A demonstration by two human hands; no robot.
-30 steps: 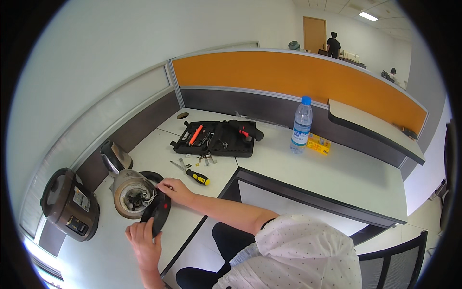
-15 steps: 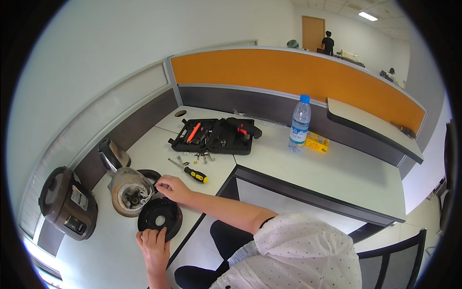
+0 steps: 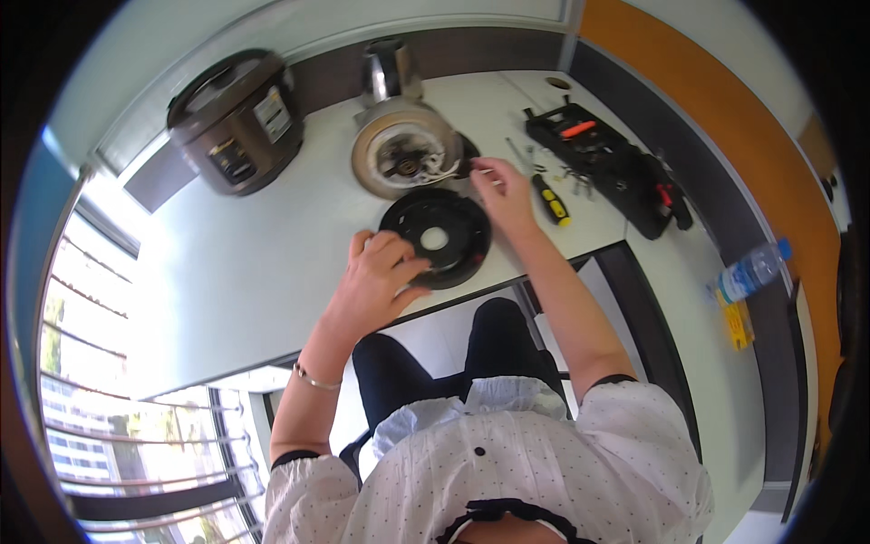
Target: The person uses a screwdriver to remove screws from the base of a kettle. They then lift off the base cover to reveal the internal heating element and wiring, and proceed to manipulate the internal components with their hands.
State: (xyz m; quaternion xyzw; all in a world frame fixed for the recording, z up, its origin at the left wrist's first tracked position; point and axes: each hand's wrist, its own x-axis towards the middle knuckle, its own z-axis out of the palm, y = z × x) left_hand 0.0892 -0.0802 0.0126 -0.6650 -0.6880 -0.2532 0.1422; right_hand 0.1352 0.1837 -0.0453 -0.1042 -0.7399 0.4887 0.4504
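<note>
A black round base plate (image 3: 444, 238) with a hole in its middle lies flat on the white desk (image 3: 254, 263). My left hand (image 3: 381, 276) grips its near-left edge with curled fingers. Just behind the plate stands an overturned metal kettle (image 3: 403, 159), its open underside showing wiring. My right hand (image 3: 503, 195) is at the kettle's right rim with thumb and fingertips pinched together. What is between them is too small to tell.
A dark rice cooker (image 3: 237, 118) stands at the far left of the desk. Right of my right hand lie a yellow-and-black screwdriver (image 3: 550, 199) and an open black tool case (image 3: 616, 163). A water bottle (image 3: 748, 272) and a yellow pack (image 3: 739, 322) sit farther right.
My left hand has brought the black plate from a tilted hold down flat on the desk. My right hand stayed at the kettle's rim. The camera view has swung round.
</note>
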